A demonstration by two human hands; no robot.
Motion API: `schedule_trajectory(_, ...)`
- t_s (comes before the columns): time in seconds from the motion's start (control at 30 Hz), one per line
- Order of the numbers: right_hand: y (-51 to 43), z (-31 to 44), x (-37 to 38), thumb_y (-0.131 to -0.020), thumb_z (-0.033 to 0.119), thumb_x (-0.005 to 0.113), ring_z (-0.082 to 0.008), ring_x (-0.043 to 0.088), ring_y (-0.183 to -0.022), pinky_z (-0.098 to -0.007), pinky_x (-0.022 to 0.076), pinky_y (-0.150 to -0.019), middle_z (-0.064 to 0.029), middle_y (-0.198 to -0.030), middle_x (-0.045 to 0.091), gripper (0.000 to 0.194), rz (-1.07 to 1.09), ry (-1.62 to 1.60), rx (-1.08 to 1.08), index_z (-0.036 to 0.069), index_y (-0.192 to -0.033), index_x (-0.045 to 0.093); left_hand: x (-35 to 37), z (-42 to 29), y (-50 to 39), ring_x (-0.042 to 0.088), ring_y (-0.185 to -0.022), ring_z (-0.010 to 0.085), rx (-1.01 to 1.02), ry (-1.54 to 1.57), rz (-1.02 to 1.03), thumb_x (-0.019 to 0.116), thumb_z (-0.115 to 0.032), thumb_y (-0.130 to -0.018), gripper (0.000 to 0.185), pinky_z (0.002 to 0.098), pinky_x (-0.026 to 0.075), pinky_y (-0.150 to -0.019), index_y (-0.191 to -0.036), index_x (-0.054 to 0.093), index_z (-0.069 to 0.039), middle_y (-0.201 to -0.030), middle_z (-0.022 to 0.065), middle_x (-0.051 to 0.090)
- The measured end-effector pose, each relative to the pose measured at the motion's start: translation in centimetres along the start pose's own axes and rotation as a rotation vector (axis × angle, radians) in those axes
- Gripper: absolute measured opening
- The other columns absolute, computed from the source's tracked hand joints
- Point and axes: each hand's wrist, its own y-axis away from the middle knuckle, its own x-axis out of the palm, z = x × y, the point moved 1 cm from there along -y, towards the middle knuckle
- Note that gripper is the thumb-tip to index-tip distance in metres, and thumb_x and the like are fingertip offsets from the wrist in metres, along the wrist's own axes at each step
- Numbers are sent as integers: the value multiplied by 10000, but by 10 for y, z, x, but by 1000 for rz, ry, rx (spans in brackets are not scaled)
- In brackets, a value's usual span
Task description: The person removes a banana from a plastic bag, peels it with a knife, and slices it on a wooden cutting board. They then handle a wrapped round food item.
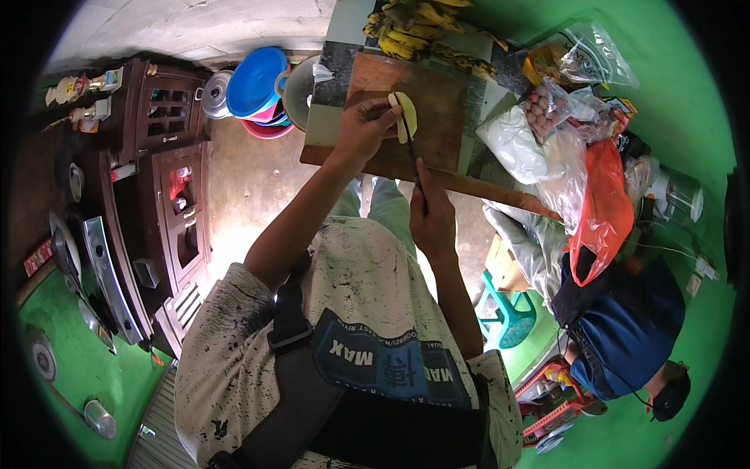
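Note:
My left hand [364, 126] pinches a pale peeled banana [411, 120] over the brown wooden board [442, 138]. In my right hand [432, 214] is the dark handle of a knife [409, 136]. Its blade lies lengthwise along the banana and seems to part a thin strip from the side by my left fingers; how deep the blade sits is hard to tell. Beyond the board, bunches of ripe yellow bananas [404, 36] with dark spots rest on the checkered tile tabletop [335, 63].
Plastic bags, among them a white bag [515, 146] and a red bag [603, 205], crowd the table's right side. A large wok [299, 94] and blue basin [256, 82] stand left. A person [633, 328] is at lower right, near a green stool [508, 319].

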Motion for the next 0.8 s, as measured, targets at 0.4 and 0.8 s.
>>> schedule_trajectory(0.4,0,-2,0,-982,51,567,-334,693,-761,-441,562,-631,-178,-1062,633,607,-65,58,-26,189,-1566,472,15,-18,-2,720,-1043,265,-210,201,89,586,-348,-1070,392,419,602,-904,-1222,647,8,-1107,144,715)
schedule_trajectory(0.8,-3,-12,2,-991,64,559,-371,696,-810,-462,566,-650,-205,-1112,624,614,-52,66,6,176,-1583,441,29,-23,1,732,-1030,253,-68,-22,-67,618,-252,-1053,380,375,592,-902,-1264,635,63,-1116,137,729)
